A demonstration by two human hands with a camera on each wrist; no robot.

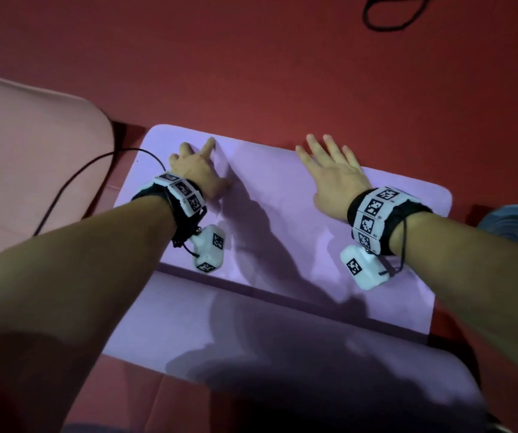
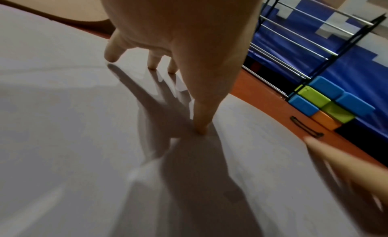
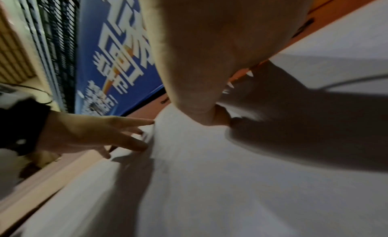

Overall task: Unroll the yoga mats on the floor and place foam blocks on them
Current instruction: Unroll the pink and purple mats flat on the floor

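Note:
A lilac yoga mat lies spread on the red floor, and a dark seam crosses it nearer to me. My left hand presses its fingertips into the mat near the far left corner, holding nothing. My right hand lies flat with fingers spread at the mat's far edge. The left wrist view shows the left hand with fingertips on the mat. Stacked blue, green and orange foam blocks sit on the floor beyond the mat. In the right wrist view the right hand is over the mat.
A pink mat lies to the left, with a black cable running across it. Another black cable loop lies on the floor far ahead. A metal rack and a blue banner stand behind the blocks.

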